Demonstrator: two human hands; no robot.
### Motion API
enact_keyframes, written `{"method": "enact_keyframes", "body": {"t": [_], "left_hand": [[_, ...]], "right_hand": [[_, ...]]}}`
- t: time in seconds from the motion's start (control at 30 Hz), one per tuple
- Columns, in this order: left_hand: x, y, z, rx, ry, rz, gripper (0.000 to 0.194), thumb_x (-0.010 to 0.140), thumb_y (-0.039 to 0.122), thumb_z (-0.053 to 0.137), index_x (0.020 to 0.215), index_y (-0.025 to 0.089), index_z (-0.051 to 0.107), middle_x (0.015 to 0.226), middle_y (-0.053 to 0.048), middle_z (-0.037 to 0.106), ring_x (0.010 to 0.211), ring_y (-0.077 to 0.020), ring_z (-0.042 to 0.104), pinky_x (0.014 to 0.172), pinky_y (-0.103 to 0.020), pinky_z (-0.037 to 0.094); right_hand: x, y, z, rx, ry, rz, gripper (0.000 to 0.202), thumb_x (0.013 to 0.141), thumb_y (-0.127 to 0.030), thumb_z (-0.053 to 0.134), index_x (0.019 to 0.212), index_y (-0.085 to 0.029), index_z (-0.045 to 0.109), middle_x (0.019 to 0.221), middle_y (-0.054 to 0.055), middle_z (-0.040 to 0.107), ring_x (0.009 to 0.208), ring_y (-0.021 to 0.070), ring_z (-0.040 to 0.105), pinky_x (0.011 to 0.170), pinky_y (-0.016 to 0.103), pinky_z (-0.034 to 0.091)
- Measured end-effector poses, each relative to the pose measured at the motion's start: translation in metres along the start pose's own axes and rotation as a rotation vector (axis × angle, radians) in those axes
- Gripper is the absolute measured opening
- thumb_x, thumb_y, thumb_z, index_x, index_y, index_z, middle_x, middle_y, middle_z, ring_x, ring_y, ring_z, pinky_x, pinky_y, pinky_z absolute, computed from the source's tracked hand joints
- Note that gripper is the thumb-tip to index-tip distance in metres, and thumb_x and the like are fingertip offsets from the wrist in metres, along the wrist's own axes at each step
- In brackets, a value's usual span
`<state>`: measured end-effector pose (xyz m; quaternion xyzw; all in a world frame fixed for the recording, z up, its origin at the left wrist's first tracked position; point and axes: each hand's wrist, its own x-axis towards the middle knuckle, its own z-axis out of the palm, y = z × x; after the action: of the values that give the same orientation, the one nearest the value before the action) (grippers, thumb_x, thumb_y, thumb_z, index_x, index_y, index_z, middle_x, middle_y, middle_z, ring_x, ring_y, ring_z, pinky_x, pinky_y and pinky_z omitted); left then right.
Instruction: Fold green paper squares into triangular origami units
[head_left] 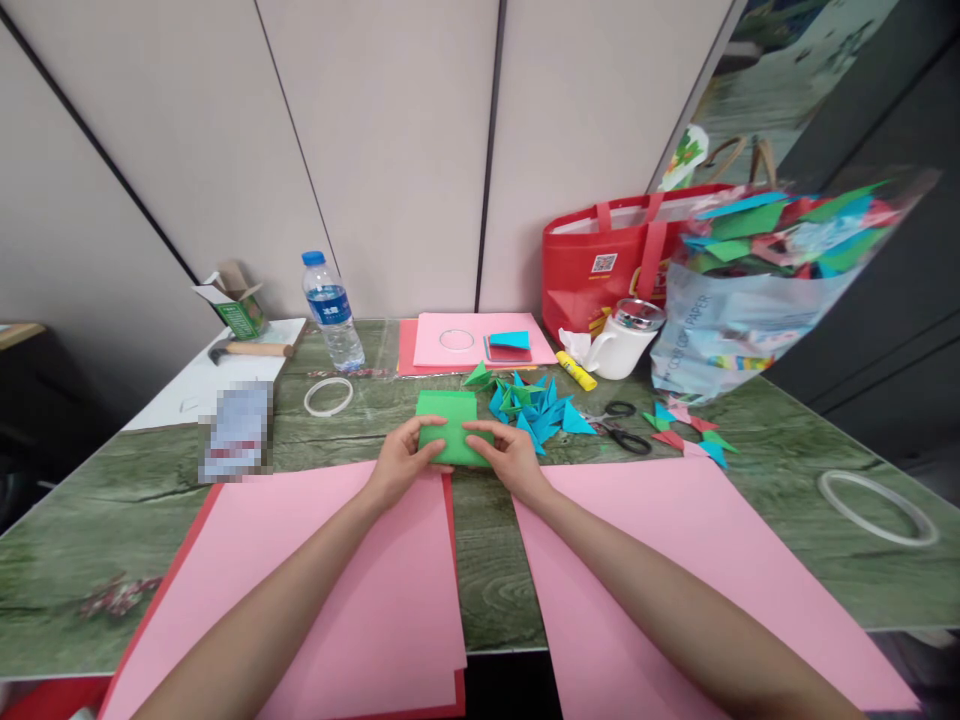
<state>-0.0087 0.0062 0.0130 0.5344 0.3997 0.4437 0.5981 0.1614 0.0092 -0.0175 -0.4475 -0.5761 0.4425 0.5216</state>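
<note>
A folded sheet of green paper is held at the middle of the table between my two hands. My left hand pinches its left side, thumb and fingers closed on it. On the opposite side my right hand grips the lower right edge, with fingertips on the paper's front. Just right of the paper lies a pile of folded blue and green paper pieces. Beside that pile are black-handled scissors and a ring of joined coloured paper pieces.
Large pink sheets lie under both forearms. A water bottle, a hammer and a white tape ring are at left. At the right stand a white mug, a red bag and a plastic bag of folded papers.
</note>
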Motion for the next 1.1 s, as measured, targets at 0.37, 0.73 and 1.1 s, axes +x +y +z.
{"method": "enact_keyframes", "body": {"t": [0.37,0.73,1.1], "left_hand": [[0.0017,-0.0015,0.0010,0.040,0.039,0.041,0.035,0.063,0.028,0.066,0.095,0.018,0.056,0.079,-0.002,0.062,0.073,-0.0198,0.060,0.061,-0.034,0.053],[0.0014,-0.0023,0.0017,0.073,0.041,0.103,0.049,0.066,0.026,0.064,0.111,0.019,0.047,0.084,-0.004,0.064,0.075,-0.0187,0.060,0.064,-0.029,0.051],[0.0022,-0.0055,0.0002,0.093,0.021,0.143,0.050,0.068,0.025,0.062,0.114,0.017,0.043,0.086,-0.004,0.063,0.075,-0.0170,0.060,0.064,-0.030,0.052]], "right_hand": [[-0.0032,-0.0058,0.0030,0.086,-0.032,0.050,0.039,0.058,-0.034,0.069,0.095,-0.023,0.063,0.093,0.003,0.058,0.072,0.0180,0.055,0.051,0.030,0.055],[-0.0026,-0.0011,0.0013,-0.010,0.002,-0.023,0.035,0.059,-0.034,0.069,0.092,-0.022,0.064,0.087,0.003,0.062,0.073,0.0183,0.056,0.061,0.031,0.050],[-0.0021,0.0022,0.0015,-0.079,0.014,-0.071,0.036,0.062,-0.036,0.067,0.093,-0.019,0.063,0.087,0.004,0.062,0.076,0.0178,0.057,0.065,0.030,0.049]]}}
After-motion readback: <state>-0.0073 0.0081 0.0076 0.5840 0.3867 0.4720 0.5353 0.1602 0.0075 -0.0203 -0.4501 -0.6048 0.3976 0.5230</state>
